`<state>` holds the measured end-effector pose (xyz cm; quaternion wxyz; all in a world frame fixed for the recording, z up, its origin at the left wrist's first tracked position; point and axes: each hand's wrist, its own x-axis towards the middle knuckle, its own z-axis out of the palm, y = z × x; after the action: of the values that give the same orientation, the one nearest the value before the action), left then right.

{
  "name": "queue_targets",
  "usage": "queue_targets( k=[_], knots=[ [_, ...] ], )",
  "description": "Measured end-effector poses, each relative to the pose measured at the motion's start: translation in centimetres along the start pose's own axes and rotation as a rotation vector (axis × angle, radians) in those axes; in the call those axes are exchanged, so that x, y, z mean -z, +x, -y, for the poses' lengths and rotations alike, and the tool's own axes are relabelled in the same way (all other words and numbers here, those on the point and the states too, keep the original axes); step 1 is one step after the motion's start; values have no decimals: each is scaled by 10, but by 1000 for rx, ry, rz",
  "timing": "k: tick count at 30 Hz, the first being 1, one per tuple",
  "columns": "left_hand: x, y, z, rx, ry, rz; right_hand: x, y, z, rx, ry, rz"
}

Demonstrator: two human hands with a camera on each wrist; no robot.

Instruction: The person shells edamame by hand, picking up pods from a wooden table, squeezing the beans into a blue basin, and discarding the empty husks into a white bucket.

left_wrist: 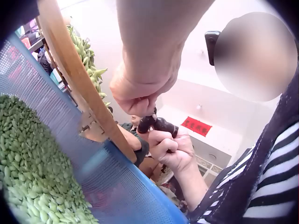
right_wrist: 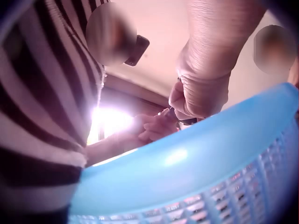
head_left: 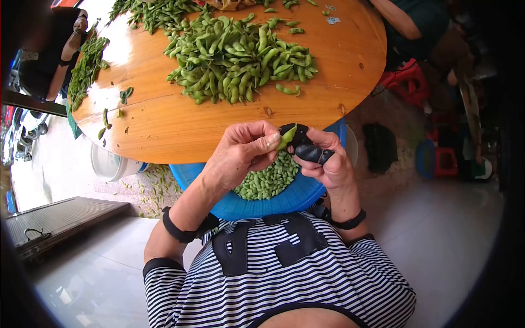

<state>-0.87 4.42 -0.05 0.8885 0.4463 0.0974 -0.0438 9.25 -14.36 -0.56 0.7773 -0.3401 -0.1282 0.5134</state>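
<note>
A green edamame pod is held between my two hands above a blue basket of shelled beans. My left hand pinches the pod between thumb and fingertips. Black covers sheathe the thumb and a finger of my right hand, which grips the pod's other side with its remaining fingers curled. From the left wrist, both hands meet at the black covers; the pod is mostly hidden there. In the right wrist view, the basket's rim partly covers the hands.
A large heap of pods lies on the round wooden table, just beyond the basket. A white bucket stands under the table's left edge, near scattered shells. Other people sit at left and right; a red stool is at right.
</note>
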Motion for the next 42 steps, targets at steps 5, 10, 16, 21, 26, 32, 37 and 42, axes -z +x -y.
queue_targets(
  k=[5, 10, 16, 21, 26, 32, 37, 42],
  knots=[
    [2, -1, 15, 91, -348, 44, 2, -2, -1, -34, -31, -41],
    [-14, -1, 22, -149, 208, -179, -23, -7, -4, 163, -696, -258],
    [-11, 5, 27, -676, 927, -354, -35, -8, -12, 329, -905, -321],
    [-2, 0, 8, -204, 486, -177, -34, -9, -9, 383, -1075, -312],
    [-1, -1, -6, 106, 334, -16, -30, -8, -15, 438, -1212, -289],
    [-15, 3, 21, 35, 329, -150, -38, -9, -24, 583, -1447, -359],
    [-24, 0, 20, 26, 257, -240, -31, -9, -21, 552, -1345, -344],
    [-15, -4, 25, 5, 200, -81, -21, -13, -15, 490, -1201, -351]
  ],
)
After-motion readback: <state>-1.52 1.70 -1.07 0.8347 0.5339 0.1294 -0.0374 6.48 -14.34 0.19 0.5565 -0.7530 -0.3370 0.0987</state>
